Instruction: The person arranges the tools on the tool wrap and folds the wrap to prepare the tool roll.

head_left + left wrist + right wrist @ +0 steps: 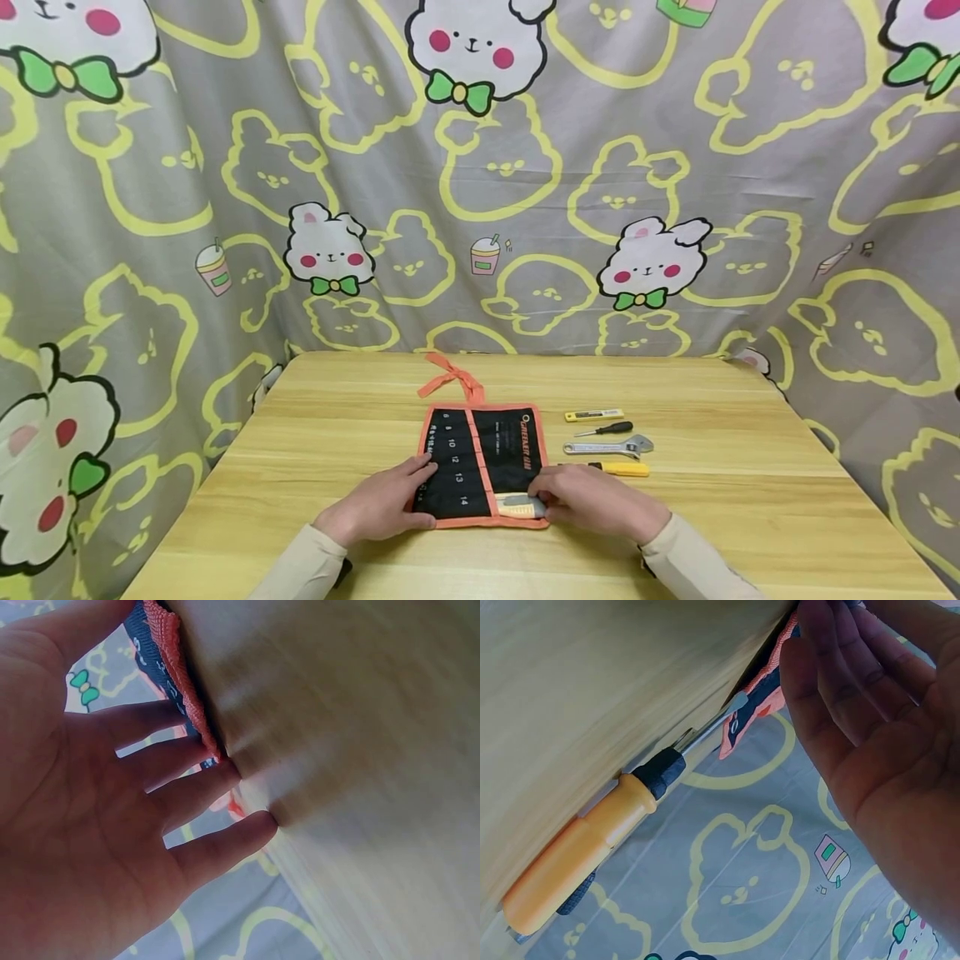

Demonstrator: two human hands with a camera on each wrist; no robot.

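Observation:
A black fabric tool pouch (501,433) with orange trim and printed numbers lies unrolled on the table. My left hand (378,502) rests on its left edge; in the left wrist view the fingers (221,844) are spread and nearly straight, touching the orange trim and tabletop. Across the pouch's lower right corner lies a utility knife (516,503) with a pale orange and grey body. My right hand (596,497) pinches the knife's right end, its fingertips hidden from the right wrist camera. Just beyond that hand is a yellow-handled screwdriver (626,470), partly covered in the head view.
Right of the pouch lie an adjustable wrench (609,447), a small black-handled screwdriver (604,429) and a yellow flat case (594,415). An orange tie strap (457,379) extends from the pouch's far edge. Patterned curtain (510,208) surrounds the wooden table (300,433).

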